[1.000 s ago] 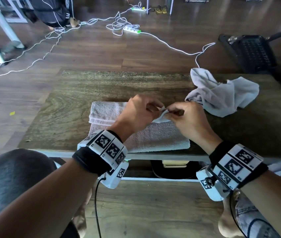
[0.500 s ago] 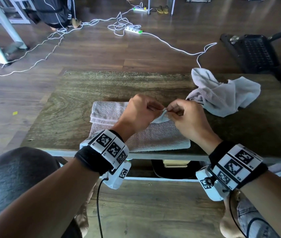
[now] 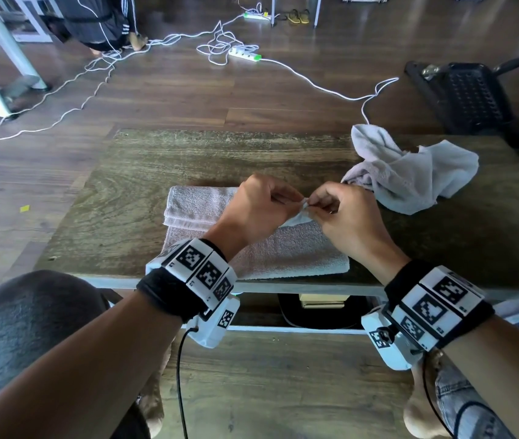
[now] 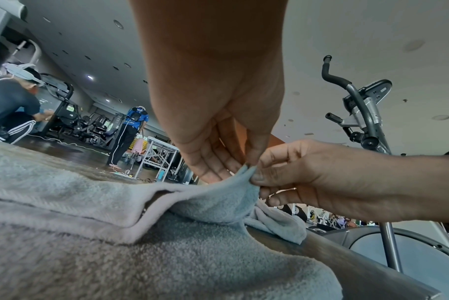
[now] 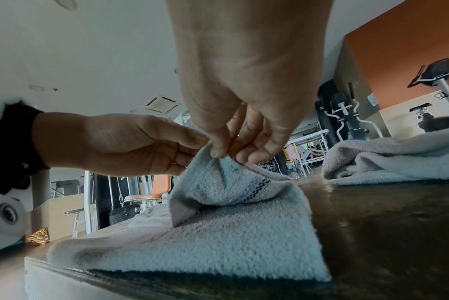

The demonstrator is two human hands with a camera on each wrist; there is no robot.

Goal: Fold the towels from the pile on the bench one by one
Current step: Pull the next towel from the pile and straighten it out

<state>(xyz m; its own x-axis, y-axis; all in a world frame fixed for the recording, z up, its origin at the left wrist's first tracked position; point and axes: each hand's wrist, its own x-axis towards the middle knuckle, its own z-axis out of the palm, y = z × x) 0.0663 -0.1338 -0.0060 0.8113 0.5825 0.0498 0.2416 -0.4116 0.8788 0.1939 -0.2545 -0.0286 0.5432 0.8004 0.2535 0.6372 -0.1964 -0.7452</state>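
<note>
A grey folded towel (image 3: 261, 251) lies on the wooden bench (image 3: 144, 172) near its front edge. Its far right corner (image 3: 305, 205) is lifted off the stack. My left hand (image 3: 297, 201) and right hand (image 3: 312, 208) meet at that corner and both pinch it between thumb and fingers. In the left wrist view the left hand (image 4: 244, 165) reaches down onto the corner's tip, and the right hand (image 4: 257, 178) pinches it from the right. In the right wrist view the right hand (image 5: 227, 155) pinches the top of the raised corner (image 5: 218, 182). A crumpled towel (image 3: 410, 175) lies at the bench's right.
White cables and a power strip (image 3: 243, 53) lie on the wooden floor beyond the bench. A black exercise-machine part (image 3: 467, 93) stands at the far right. My knees sit below the bench's front edge. Other people and gym machines are in the background.
Both hands stay together at the towel's corner and have lifted it slightly. The folded towel and the crumpled one have not moved.
</note>
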